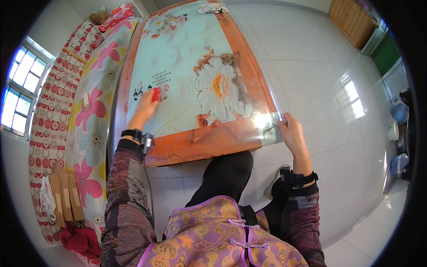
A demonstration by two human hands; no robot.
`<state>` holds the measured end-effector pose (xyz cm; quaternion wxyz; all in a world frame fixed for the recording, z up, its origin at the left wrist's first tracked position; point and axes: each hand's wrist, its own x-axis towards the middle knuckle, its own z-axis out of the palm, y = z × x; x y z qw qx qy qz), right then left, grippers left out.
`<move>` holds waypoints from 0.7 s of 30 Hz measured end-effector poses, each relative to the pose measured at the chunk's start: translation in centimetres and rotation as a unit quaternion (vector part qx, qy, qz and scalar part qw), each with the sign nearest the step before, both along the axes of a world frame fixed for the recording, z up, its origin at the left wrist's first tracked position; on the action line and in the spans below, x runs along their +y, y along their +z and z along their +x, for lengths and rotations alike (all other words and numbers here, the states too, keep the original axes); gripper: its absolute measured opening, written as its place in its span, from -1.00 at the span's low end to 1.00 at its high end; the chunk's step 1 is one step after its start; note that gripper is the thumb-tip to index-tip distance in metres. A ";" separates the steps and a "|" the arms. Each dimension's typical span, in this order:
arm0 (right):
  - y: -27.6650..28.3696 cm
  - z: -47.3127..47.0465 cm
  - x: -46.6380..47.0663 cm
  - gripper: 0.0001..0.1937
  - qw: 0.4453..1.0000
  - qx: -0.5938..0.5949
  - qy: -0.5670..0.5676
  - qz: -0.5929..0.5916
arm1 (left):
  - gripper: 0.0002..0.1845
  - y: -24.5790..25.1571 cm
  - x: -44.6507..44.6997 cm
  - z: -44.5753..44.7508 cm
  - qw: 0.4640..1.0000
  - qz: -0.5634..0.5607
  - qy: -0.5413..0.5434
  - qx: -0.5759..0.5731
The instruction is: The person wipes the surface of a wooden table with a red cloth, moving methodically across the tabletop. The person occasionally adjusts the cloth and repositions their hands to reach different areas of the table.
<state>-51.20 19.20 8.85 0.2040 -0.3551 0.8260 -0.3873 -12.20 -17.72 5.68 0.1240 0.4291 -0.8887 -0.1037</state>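
Observation:
A low table (pixel 173 56) with a printed flower pattern and orange-brown marbled borders lies before me. A clear plastic sheet (pixel 271 132) covers its top and sticks out past the near right corner. My right hand (pixel 293 131) pinches the sheet's edge at that corner, between thumb and fingers. Over the left part of the tabletop, my left hand (pixel 145 106) is closed around a small red object (pixel 156 94); most of it is hidden by my fingers, so its kind is unclear. A crumpled white cloth (pixel 212 8) rests at the table's far end.
Along the left runs a long seat with a flowered cover (pixel 96 100), carrying a small pale roll (pixel 86 101), brown cardboard pieces (pixel 65 195), a bundled white cord (pixel 47 198) and red cloth (pixel 80 240). Glossy tiled floor (pixel 320 83) extends to the right. A wooden cabinet (pixel 352 21) stands far right.

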 end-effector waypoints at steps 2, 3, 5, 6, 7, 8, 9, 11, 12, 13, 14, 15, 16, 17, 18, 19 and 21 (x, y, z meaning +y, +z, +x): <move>-0.1 0.0 0.0 -0.80 1.000 0.008 0.002 0.008 | -0.40 -0.2 -1.9 5.7 0.996 0.026 0.082 -0.010; -0.2 -0.1 0.0 -0.80 1.000 0.007 0.003 0.012 | -0.43 -0.4 -2.1 8.5 0.994 -0.001 0.107 -0.006; -0.4 -0.1 0.0 -0.81 1.000 0.015 -0.001 0.001 | -0.48 -0.9 -2.0 12.3 0.988 -0.035 0.147 0.003; -0.5 -0.1 0.0 -0.81 1.000 0.012 -0.001 -0.009 | -0.51 -0.8 -1.8 13.8 0.985 -0.027 0.173 -0.001; -0.5 -0.1 0.0 -0.82 1.000 0.020 -0.002 -0.003 | -0.54 -0.8 -1.8 14.7 0.977 -0.014 0.212 -0.013; -0.5 -0.1 -0.1 -0.82 1.000 0.022 -0.002 -0.001 | -0.56 -0.9 -1.8 14.9 0.976 -0.003 0.215 -0.012; -0.5 -0.1 -0.1 -0.82 1.000 0.018 -0.003 0.000 | -0.57 -0.8 -1.9 14.8 0.972 0.012 0.233 -0.018; -0.4 0.0 -0.1 -0.82 1.000 0.022 -0.005 0.000 | -0.61 -0.8 -2.1 13.6 0.969 0.015 0.245 -0.015; -0.3 0.1 -0.1 -0.82 1.000 0.015 -0.011 0.002 | -0.64 -0.9 -2.4 12.4 0.971 0.001 0.239 -0.005; -0.2 0.1 -0.1 -0.81 1.000 0.014 -0.006 0.011 | -0.67 -0.9 -2.9 11.1 0.970 -0.004 0.244 -0.001; 0.0 0.0 -0.1 -0.80 1.000 0.007 -0.005 0.024 | -0.68 -0.7 -3.4 9.4 0.973 0.001 0.231 -0.019; 0.1 0.0 0.0 -0.79 1.000 -0.003 0.000 0.028 | -0.65 -0.4 -3.8 7.7 0.980 0.019 0.197 0.001; 0.2 0.0 -0.1 -0.80 1.000 0.003 -0.004 0.031 | -0.63 -0.3 -3.9 5.5 0.983 0.049 0.177 0.010; 0.2 0.1 -0.2 -0.80 1.000 0.005 -0.004 0.025 | -0.61 -0.5 -3.6 3.0 0.992 0.003 0.127 0.012; 0.2 0.1 -0.2 -0.81 1.000 0.002 -0.004 0.017 | -0.58 -0.4 -3.2 0.5 0.996 -0.043 0.075 0.013; 0.2 0.0 -0.3 -0.81 1.000 0.006 -0.005 0.020 | -0.54 -0.1 -3.0 -2.4 0.999 -0.030 0.042 0.009; 0.2 0.0 -0.3 -0.82 1.000 -0.001 -0.005 0.023 | -0.46 0.3 -0.9 -7.8 0.999 -0.032 -0.035 0.004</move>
